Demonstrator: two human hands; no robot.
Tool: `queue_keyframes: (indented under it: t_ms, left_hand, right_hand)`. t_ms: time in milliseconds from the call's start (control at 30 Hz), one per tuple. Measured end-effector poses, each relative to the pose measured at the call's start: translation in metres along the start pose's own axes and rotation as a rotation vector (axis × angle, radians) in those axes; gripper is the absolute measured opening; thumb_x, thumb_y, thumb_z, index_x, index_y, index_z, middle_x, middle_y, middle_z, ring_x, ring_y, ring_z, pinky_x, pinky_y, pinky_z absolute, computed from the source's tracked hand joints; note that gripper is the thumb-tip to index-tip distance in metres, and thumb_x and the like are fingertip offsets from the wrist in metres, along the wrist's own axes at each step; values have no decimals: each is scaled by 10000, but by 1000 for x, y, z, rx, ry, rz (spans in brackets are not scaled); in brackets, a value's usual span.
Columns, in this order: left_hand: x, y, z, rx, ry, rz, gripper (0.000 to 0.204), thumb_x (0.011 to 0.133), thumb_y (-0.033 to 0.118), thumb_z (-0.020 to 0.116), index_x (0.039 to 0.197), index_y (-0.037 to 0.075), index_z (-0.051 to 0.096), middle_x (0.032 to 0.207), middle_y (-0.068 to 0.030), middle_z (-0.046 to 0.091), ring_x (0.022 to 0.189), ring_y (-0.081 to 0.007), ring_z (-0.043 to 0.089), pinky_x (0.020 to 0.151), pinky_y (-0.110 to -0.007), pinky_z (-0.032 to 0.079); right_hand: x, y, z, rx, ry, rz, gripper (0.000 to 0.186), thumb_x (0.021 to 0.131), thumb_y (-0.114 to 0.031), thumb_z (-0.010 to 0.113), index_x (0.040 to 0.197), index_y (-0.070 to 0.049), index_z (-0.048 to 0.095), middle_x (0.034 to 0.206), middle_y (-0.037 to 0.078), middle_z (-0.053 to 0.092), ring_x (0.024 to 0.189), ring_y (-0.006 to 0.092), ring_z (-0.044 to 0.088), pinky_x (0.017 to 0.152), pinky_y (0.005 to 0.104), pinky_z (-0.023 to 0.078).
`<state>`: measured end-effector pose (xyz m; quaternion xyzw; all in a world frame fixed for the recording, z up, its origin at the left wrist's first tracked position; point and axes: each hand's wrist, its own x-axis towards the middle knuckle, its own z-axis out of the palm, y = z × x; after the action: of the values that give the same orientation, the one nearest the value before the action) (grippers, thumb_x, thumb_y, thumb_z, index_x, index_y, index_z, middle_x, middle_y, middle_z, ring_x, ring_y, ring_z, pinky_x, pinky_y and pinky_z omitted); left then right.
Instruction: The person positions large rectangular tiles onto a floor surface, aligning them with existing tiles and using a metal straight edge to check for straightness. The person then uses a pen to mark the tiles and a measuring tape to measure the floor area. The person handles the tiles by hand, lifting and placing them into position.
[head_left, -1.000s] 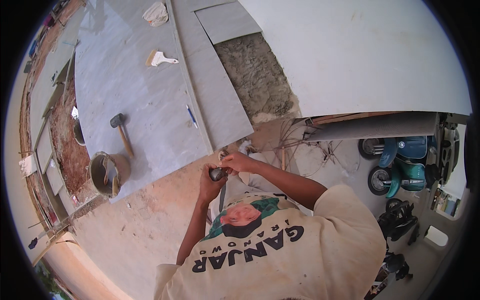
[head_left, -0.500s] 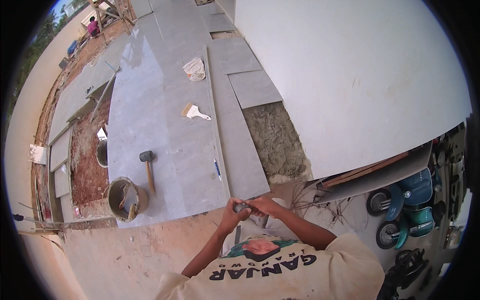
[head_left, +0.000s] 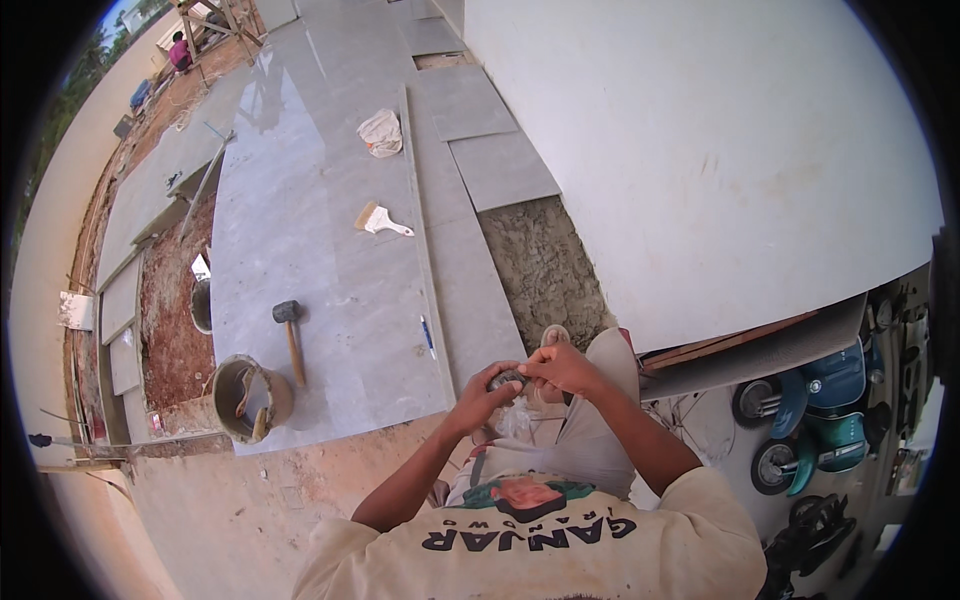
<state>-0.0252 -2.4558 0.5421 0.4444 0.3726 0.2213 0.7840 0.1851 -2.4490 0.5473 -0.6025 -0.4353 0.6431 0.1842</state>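
Observation:
My left hand [head_left: 485, 395] is closed around a small dark, rounded object [head_left: 510, 379] whose kind I cannot make out. Against it, my right hand [head_left: 562, 368] pinches with thumb and fingers; what is in that pinch is too small to name. Below the hands hangs a crumpled piece of clear plastic [head_left: 515, 420]. Just left of them, a long straight bar [head_left: 424, 240] runs along the grey floor tiles [head_left: 330, 300], with a blue-and-white pen [head_left: 428, 337] beside it.
A rubber mallet [head_left: 289, 335] and a mortar bucket [head_left: 250, 400] stand to the left. Farther off lie a paintbrush [head_left: 382, 219] and a pale cloth [head_left: 381, 133]. Rough mortar [head_left: 550, 265] fills a gap by the white wall [head_left: 700, 170]. Scooters [head_left: 815, 410] are at the right; a person [head_left: 180, 52] is far left.
Both hands have risen a little and shifted right, showing the dark object and the clear plastic better. My knee and a foot have come into view beside the right hand.

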Motion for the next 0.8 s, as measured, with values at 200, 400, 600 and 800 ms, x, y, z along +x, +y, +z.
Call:
queue_keyframes:
  t_ms: [200, 400, 600, 800]
  left_hand:
    - [53, 29, -2, 457, 65, 257, 492, 761, 212, 677, 1188, 31, 512, 1085, -133, 531, 963, -231, 544, 839, -328, 438]
    - [97, 5, -43, 719, 181, 145, 428, 716, 175, 661, 1092, 35, 513, 980, -132, 541, 891, -259, 550, 798, -341, 440]
    - [137, -50, -94, 818, 195, -96, 337, 741, 242, 630, 985, 26, 547, 851, -163, 592, 807, -311, 583, 740, -377, 459]
    - [188, -131, -147, 1032, 344, -239, 310, 809, 317, 612, 887, 17, 593, 813, -178, 623, 790, -345, 609, 699, -407, 471]
  right_hand:
    - [24, -40, -60, 44, -60, -87, 275, 817, -284, 687, 819, -17, 621, 671, 15, 584, 578, 67, 511, 512, 210, 408]
    - [72, -44, -141, 262, -12, 29, 249, 806, -264, 700, 861, -39, 606, 697, -1, 574, 611, 61, 520, 547, 205, 430]
    - [127, 36, -181, 427, 98, 2, 231, 795, -217, 711, 895, -52, 585, 708, -11, 567, 601, 58, 514, 545, 203, 431]
    - [206, 153, -232, 758, 424, 94, 226, 781, -163, 717, 925, -49, 586, 685, -32, 531, 590, 58, 505, 551, 194, 445]
